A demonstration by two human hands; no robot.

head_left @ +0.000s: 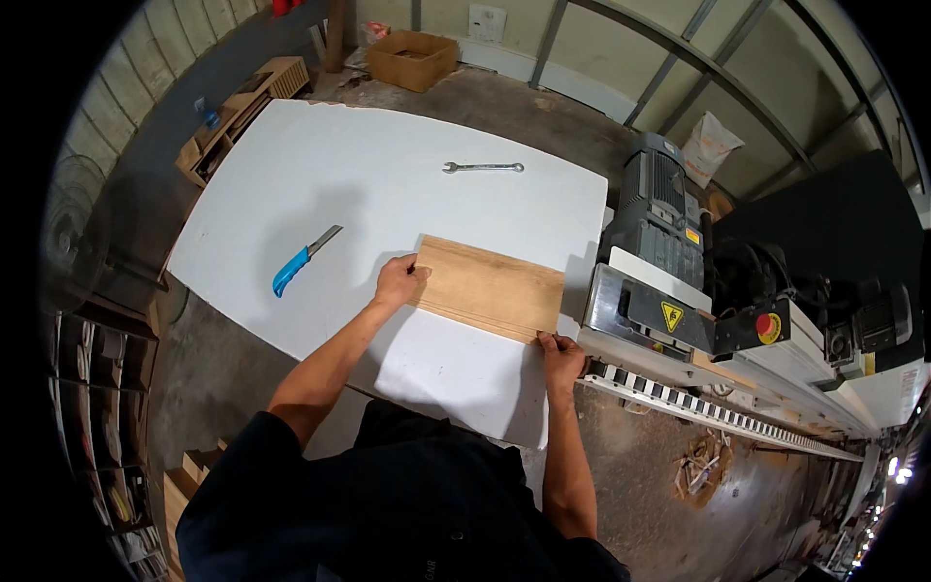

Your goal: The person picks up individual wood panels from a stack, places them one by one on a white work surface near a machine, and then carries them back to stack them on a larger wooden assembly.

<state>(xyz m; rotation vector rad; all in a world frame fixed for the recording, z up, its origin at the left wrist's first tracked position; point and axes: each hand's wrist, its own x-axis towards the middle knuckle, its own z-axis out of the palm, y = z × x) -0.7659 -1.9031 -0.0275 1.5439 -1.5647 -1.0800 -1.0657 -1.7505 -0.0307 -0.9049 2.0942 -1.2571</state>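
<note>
Board (490, 288): flat on the white table (388, 194), right end just beside the machine (679, 310). Thin, stiff wood by the look of it, probably light, smooth-faced; best taken at the short ends or corners. Left hand (399, 282) curled at the left end, fingers on the edge. Right hand (561, 353) pinching the near right corner. Farther left, a blue-handled knife (299, 264); far side, a wrench (483, 167). Beyond the table, a cardboard box (411, 58) on the floor.

Dim overhead light, soft shadows on white board (388, 194), fisheye-bent, black-vignetted edges
</note>
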